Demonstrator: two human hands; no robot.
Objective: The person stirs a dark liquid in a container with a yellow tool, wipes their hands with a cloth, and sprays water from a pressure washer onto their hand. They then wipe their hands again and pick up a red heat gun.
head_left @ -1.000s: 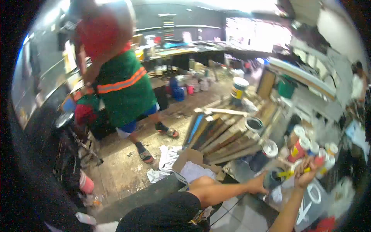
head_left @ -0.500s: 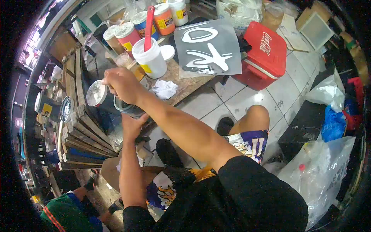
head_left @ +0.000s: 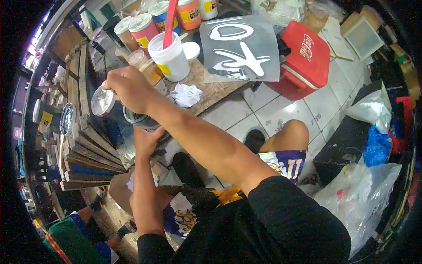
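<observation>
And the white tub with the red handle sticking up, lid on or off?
Off: the white tub is uncovered, with the red handle standing out of its open mouth and a round white lid beside it.

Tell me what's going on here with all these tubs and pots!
A person's left hand holds a dark container by its side, while the right hand is closed just above it; anything in that fist is hidden. Close by, a white tub has a red tool standing in it. Beside that lies a sheet with white markings, next to a red cooler.
</observation>
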